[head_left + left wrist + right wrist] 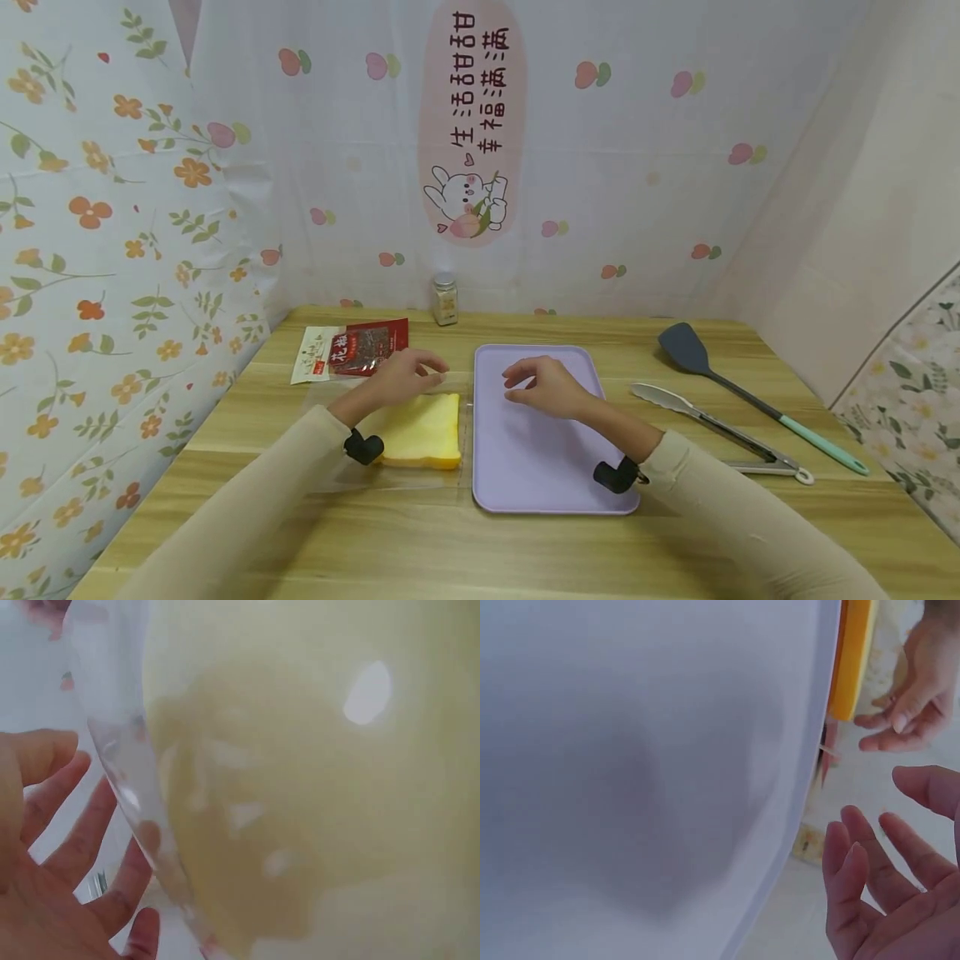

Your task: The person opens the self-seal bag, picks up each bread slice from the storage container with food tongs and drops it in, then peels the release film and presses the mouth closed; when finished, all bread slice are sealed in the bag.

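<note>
My left hand (406,377) hovers over the far edge of a yellow slab shaped like a bread slice (423,425), fingers loosely bent and holding nothing. Clear plastic (345,477) spreads around the slab on the table. Over the lilac tray (510,479), my right hand (546,387) hangs with relaxed fingers and nothing between them. In the left wrist view the left hand's fingers (79,844) are spread beside the clear edge and the pale yellow surface. The right wrist view has the right hand's fingers (877,862) apart, past the tray's rim.
Behind the left hand lies a red and white seasoning packet (360,348). A small lidded jar (445,300) stands at the table's back edge. Right of the tray are metal tongs (712,423) and a dark spatula (738,387) with a mint handle end. Patterned curtains surround the table.
</note>
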### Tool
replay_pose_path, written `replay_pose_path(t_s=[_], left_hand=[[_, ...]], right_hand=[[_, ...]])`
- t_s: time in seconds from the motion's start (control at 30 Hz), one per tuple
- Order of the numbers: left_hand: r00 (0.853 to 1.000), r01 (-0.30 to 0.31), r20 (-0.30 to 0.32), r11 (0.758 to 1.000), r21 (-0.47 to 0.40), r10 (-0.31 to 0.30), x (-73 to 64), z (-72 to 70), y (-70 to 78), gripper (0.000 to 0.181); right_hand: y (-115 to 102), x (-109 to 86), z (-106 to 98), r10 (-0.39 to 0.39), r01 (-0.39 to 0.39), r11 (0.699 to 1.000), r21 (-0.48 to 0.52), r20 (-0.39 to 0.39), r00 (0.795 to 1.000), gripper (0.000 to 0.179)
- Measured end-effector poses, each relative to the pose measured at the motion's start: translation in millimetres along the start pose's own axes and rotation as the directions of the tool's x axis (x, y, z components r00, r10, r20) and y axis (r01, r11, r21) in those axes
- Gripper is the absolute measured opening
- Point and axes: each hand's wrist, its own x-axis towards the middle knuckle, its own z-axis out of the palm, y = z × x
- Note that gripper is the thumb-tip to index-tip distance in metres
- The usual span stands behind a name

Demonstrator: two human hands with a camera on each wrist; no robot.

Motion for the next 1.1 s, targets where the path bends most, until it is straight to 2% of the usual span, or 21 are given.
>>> replay_pose_path(t_s=[0.13, 0.27, 0.4, 0.5, 0.63, 0.77, 0.87, 1.1], left_hand=[[0.996, 0.012, 0.091, 1.0, 0.014, -0.013, 2.6, -1.3, 6.2, 0.023], [0.986, -0.014, 0.166, 1.0, 0.016, 0.011, 1.3, -8.6, 11.0, 0.023], [0.983, -0.042, 0.178, 0.998, 0.048, 0.032, 2.7, -19.8, 18.7, 0.023], [0.984, -0.058, 0.173, 0.996, 0.061, 0.047, 11.0, -21.7, 23.1, 0.023], [0.983, -0.04, 0.184, 0.996, 0.077, 0.025, 25.5, -13.1, 24.5, 0.027], [0.982, 0.004, 0.188, 0.988, 0.151, -0.033, 35.4, 0.2, 22.6, 0.028], [0.979, 0.02, 0.196, 0.981, 0.191, -0.058, 38.4, 8.6, 20.5, 0.025], [0.978, 0.028, 0.196, 0.982, 0.184, -0.065, 38.0, 16.2, 14.0, 0.022]], right_hand=[[-3.5, 16.4, 13.9, 0.002, -0.002, 0.999, -0.039, 0.013, 1.0, 0.024], [-7.8, 29.5, 23.0, 0.042, -0.039, 0.997, -0.062, 0.038, 0.998, 0.024], [-9.0, 39.8, 28.0, 0.076, -0.072, 0.994, -0.078, 0.062, 0.995, 0.023], [-7.3, 47.0, 30.9, 0.092, -0.086, 0.991, -0.1, 0.061, 0.994, 0.021], [-4.4, 56.8, 36.4, 0.104, -0.098, 0.99, -0.1, 0.057, 0.993, 0.019], [-0.6, 63.4, 44.2, 0.111, -0.107, 0.992, -0.068, 0.062, 0.992, 0.013], [1.3, 65.6, 49.0, 0.104, -0.101, 0.993, -0.053, 0.059, 0.993, 0.009], [-0.7, 63.9, 51.6, 0.1, -0.1, 0.995, -0.001, 0.073, 0.992, 0.014]])
